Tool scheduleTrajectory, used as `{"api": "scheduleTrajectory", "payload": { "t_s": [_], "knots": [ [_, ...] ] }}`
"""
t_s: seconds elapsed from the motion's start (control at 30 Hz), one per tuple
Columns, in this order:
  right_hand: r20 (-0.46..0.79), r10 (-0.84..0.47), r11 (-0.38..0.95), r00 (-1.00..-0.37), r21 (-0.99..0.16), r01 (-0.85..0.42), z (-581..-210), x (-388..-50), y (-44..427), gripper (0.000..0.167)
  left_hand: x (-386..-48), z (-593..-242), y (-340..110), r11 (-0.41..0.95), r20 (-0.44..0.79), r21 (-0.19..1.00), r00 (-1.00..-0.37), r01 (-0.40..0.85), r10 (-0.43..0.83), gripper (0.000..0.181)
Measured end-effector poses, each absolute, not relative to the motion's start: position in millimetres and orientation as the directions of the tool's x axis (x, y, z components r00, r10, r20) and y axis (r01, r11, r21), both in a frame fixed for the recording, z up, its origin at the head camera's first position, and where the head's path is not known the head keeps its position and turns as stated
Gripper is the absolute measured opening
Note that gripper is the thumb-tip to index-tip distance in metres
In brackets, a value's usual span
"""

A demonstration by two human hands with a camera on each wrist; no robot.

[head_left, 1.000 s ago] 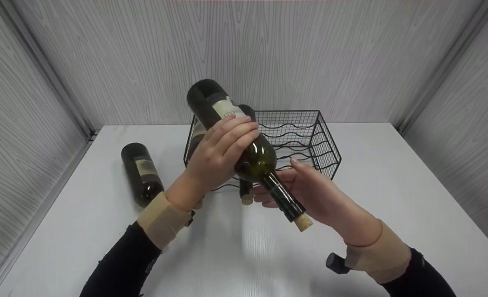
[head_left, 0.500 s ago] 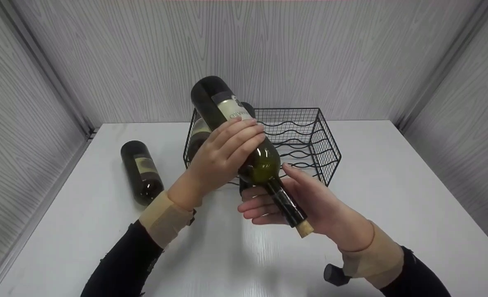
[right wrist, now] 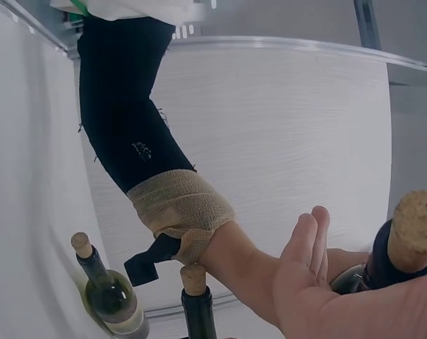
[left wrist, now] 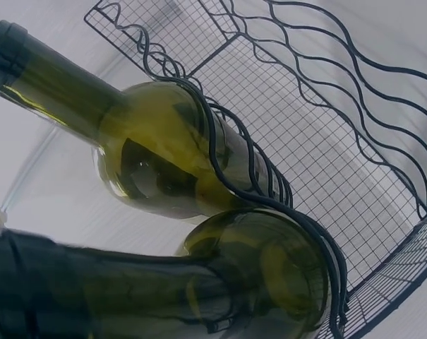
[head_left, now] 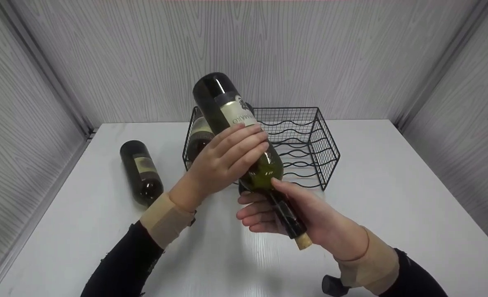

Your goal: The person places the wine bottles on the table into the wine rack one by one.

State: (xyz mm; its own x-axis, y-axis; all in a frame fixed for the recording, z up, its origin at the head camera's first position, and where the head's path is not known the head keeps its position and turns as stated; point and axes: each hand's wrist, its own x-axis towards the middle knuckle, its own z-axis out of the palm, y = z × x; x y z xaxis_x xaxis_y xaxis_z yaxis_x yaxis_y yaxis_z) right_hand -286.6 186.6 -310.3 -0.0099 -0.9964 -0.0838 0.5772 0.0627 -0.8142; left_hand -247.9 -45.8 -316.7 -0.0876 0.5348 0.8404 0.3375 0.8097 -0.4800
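My left hand grips the body of a dark green wine bottle, held tilted in the air with its corked neck down to the right. The bottle's neck lies across my right hand. Its fingers reach loosely behind the neck, and its thumb is at the bottle's shoulder. Behind is a black wire wine rack. A labelled bottle lies in its left side; the left wrist view shows two rack bottles, an upper one and a nearer one. The cork shows close in the right wrist view.
Another wine bottle lies on the white table, left of the rack. The rack's right part shows bare wavy wires. Grey wood-grain panels close in the back and both sides. A black device sits at the right wrist.
The held bottle has shifted slightly right, its neck swinging down. My right hand has moved down and left, its thumb now at the bottle's shoulder. The left hand keeps its grip.
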Motion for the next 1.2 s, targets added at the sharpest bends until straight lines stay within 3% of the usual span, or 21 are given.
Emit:
{"api": "scheduleTrajectory", "payload": {
  "t_s": [0.33,0.57,1.2],
  "knots": [
    [-0.187,-0.972,0.099,-0.142,-0.876,0.473,-310.4,-281.6,189.3,0.032,-245.2,-316.4,-43.5,0.8,0.839,-0.487,-0.067,0.352,0.54,0.047],
    [-0.125,-0.989,0.063,-0.083,-0.848,0.526,-309.3,-276.3,190.5,0.022,-246.2,-317.1,-42.0,0.797,0.837,-0.491,-0.065,0.351,0.544,0.046],
    [-0.139,-0.984,0.06,-0.109,-0.841,0.537,-308.1,-272.1,190.6,0.017,-245.8,-317.6,-42.2,0.789,0.821,-0.485,-0.114,0.377,0.559,0.046]
  ]
}}
